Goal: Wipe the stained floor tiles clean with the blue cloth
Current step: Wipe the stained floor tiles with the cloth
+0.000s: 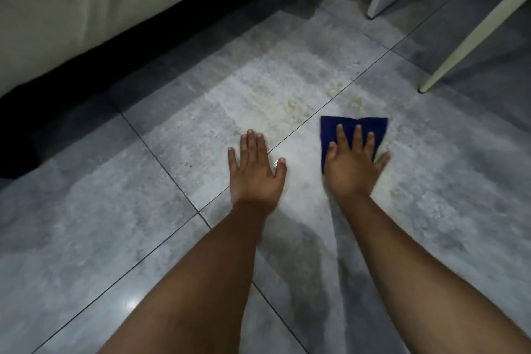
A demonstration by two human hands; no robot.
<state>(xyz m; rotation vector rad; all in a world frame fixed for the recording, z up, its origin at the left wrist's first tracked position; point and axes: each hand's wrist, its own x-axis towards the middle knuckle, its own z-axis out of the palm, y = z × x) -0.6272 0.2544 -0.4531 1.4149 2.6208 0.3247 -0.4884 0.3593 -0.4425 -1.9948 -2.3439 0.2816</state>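
A folded blue cloth (370, 125) lies flat on the grey floor tiles (201, 112). My right hand (355, 165) presses down on it with straight, spread fingers, covering its near half. My left hand (255, 169) rests flat on the bare tile to the left of the cloth, fingers straight. Yellowish stains (296, 108) mark the tiles just beyond both hands, on either side of a grout line, with more stains (334, 86) further back.
A pale sofa (71, 8) with a dark base runs along the upper left. A thin cream table leg (425, 86) stands at the right, a wider white leg (376, 8) behind it. Open tile floor stretches toward me and to the right.
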